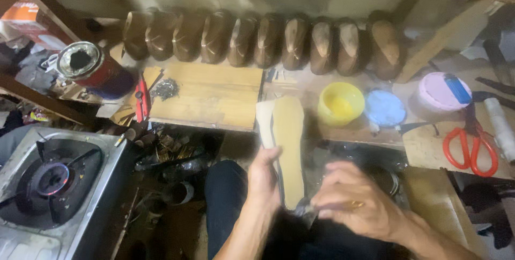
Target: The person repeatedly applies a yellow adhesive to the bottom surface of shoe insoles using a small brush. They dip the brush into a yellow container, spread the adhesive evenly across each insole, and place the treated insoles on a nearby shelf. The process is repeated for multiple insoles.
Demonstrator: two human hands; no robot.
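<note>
Head view looks down on my lap at a cluttered cobbler's bench. My left hand [264, 177] grips a long tan shoe-sole blank with a paler layer behind it [287, 142], fingers curled round its left edge and thumb across the face, so the sole stands nearly upright above my dark trouser knee [228, 195], its toe pointing toward the wooden bench board [214, 96]. My right hand [354, 201] is blurred; its fingers are bunched close at the sole's lower end, seemingly pinching a small dark tool or brush, though I cannot tell exactly what it is.

To do this well, I judge I should keep the left grip firm and low, steadying the sole against my knee so it does not flex, and work the right hand in short, even strokes along the edge, keeping my left thumb out of its path.

Near at hand sit a yellow plastic cup [340, 103], a round blue lid [384, 108], a pink round container [442, 91], red-handled scissors [472, 150], and a row of brown shoe lasts [257, 40]. A gas stove burner [51, 179] lies well apart on my left; I should keep the sole clear of it.
</note>
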